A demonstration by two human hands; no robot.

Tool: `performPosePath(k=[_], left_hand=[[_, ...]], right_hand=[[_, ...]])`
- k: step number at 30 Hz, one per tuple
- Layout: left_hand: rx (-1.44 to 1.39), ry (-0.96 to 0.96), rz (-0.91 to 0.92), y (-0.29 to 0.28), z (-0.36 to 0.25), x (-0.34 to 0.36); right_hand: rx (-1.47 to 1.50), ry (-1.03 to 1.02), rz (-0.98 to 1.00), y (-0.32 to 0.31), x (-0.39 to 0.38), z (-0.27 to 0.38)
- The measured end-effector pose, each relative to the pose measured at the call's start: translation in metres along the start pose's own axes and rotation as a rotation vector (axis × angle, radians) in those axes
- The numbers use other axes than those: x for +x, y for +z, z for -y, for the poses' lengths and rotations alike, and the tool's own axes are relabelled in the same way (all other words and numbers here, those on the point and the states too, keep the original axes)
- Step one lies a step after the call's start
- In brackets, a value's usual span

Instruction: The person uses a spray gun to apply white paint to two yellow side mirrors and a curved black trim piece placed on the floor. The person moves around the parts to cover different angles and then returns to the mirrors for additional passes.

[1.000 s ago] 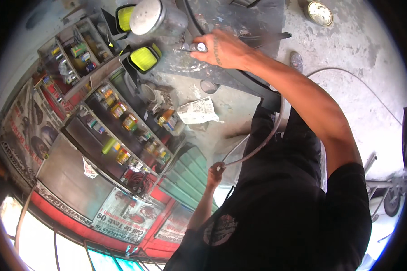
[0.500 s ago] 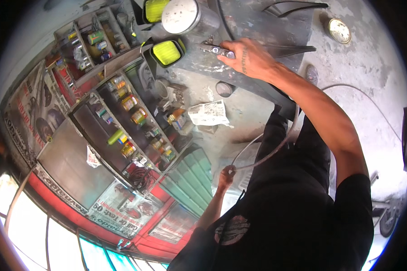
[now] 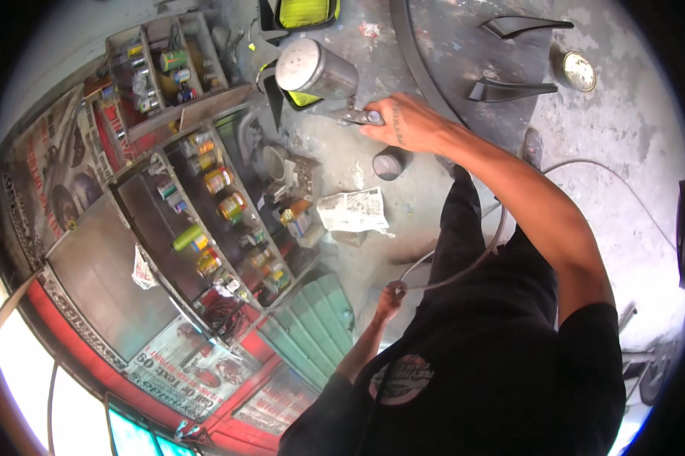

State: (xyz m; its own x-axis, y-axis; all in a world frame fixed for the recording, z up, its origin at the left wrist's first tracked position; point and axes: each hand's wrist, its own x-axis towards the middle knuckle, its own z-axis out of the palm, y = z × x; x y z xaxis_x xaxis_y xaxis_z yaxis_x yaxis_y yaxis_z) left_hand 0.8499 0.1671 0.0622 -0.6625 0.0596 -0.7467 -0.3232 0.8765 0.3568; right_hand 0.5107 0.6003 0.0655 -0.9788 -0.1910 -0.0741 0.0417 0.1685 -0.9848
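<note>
My right hand (image 3: pixel 403 125) is closed around a metal spray gun (image 3: pixel 358 116) with a large silver cup (image 3: pixel 329 74) on top. The gun points left, and its cup partly hides a yellow-green part with black edges (image 3: pixel 303 99). Beyond the cup, a similar yellow-green part (image 3: pixel 306 12) shows in full colour at the top of the view. Low in the middle, my left hand (image 3: pixel 390 299) grips a thin air hose (image 3: pixel 464 272), which loops up past my legs towards my right arm.
Black curved trim pieces (image 3: pixel 529 26) lie on a dark tabletop (image 3: pixel 449 45). An open can (image 3: pixel 578 71) stands on the floor at right, and a dark can (image 3: pixel 389 163) below my right hand. Newspaper (image 3: pixel 352 210) lies nearby. Shelves (image 3: pixel 160 224) of cans and bottles fill the left.
The spray gun in my right hand has shifted left and nearer relative to the yellow-green parts, its cup now covering much of the nearer one. My left hand still holds the hose.
</note>
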Motion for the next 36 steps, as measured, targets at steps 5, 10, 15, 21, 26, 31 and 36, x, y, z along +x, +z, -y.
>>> performPosePath(k=[5, 10, 15, 21, 26, 31, 36], left_hand=[[-0.419, -0.009, 0.095, -0.026, 0.086, 0.042], [0.026, 0.165, 0.064, -0.095, 0.109, 0.086], [0.118, 0.108, 0.154, -0.14, 0.136, 0.095], [0.089, 0.165, 0.19, -0.162, 0.15, 0.109], [0.074, 0.108, 0.181, -0.159, 0.131, 0.109], [0.065, 0.114, 0.079, -0.146, 0.152, 0.083], [0.089, 0.101, 0.098, -0.144, 0.187, 0.073]], right_hand=[[-0.051, -0.026, -0.146, 0.033, 0.055, 0.035], [-0.155, -0.01, -0.365, 0.066, 0.092, 0.056], [-0.127, 0.063, -0.253, 0.104, 0.084, 0.054], [-0.097, 0.04, -0.078, 0.135, 0.063, 0.042], [-0.099, 0.07, -0.177, 0.144, 0.073, 0.048], [-0.111, 0.01, -0.398, 0.156, 0.095, 0.044], [-0.164, -0.058, -0.538, 0.186, 0.095, 0.041]])
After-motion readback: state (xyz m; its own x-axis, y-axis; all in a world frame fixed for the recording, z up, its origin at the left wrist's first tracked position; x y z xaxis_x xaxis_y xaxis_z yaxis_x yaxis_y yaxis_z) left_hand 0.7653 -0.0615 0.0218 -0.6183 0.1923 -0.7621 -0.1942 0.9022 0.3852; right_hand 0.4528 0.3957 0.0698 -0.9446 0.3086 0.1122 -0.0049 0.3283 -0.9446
